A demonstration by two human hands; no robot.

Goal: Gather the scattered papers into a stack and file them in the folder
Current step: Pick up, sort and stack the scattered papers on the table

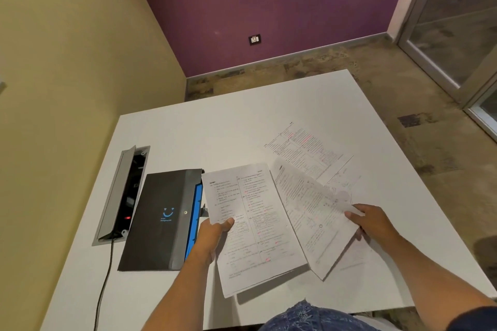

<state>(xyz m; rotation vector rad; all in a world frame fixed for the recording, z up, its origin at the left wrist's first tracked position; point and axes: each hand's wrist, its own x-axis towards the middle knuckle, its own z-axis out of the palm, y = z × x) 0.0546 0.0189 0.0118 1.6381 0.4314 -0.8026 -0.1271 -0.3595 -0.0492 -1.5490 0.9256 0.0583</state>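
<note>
Two hands hold thin printed sheets above a smooth white table (188, 142): the left hand (212, 236) pinches the left edge of a flat, two-column page (250, 226), thumb on top, while the right hand (373, 223) grips the right edge of a second sheet (309, 209) that sags and curls. More papers (309, 150), marked with pink highlights, lie flat farther out on the table. Left of the held page rests the folder (158, 217), a matte black rectangular case with a blue accordion edge, beside an open metal cable box (121, 191).

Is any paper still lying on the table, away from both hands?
Yes, one printed sheet lies flat on the white table, beyond the papers held by the left hand and right hand.
</note>
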